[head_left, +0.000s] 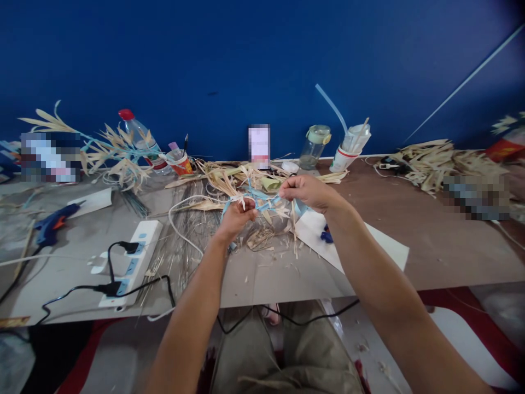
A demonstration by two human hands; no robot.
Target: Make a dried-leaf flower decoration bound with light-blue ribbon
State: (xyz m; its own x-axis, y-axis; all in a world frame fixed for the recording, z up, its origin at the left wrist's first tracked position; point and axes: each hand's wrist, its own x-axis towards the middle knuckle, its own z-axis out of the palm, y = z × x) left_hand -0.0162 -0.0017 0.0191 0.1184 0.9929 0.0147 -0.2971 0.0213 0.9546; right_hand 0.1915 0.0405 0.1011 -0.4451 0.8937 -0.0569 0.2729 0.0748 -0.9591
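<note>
Over the middle of the table, my left hand (237, 220) is closed round the base of a piece made of dried corn husk (225, 185), with pale pointed strips fanning up and left. A light blue strip (268, 204), like tape or ribbon, stretches from it towards my right hand (308, 191). The fingertips of my right hand are pinched together on the strip's right end. More blue pieces lie close behind the hands, and what exactly sits under my left fingers is hidden. Loose husk scraps (261, 239) are scattered below the hands.
At left are a white power strip (133, 268) with black plugs and a blue glue gun (51, 224). A red-capped bottle (137, 131), cup (179, 161), phone (259, 145), glass jar (315, 145) and paper cup with sticks (344, 158) line the wall. White paper (385, 246) lies right; husks (430, 164) are piled beyond.
</note>
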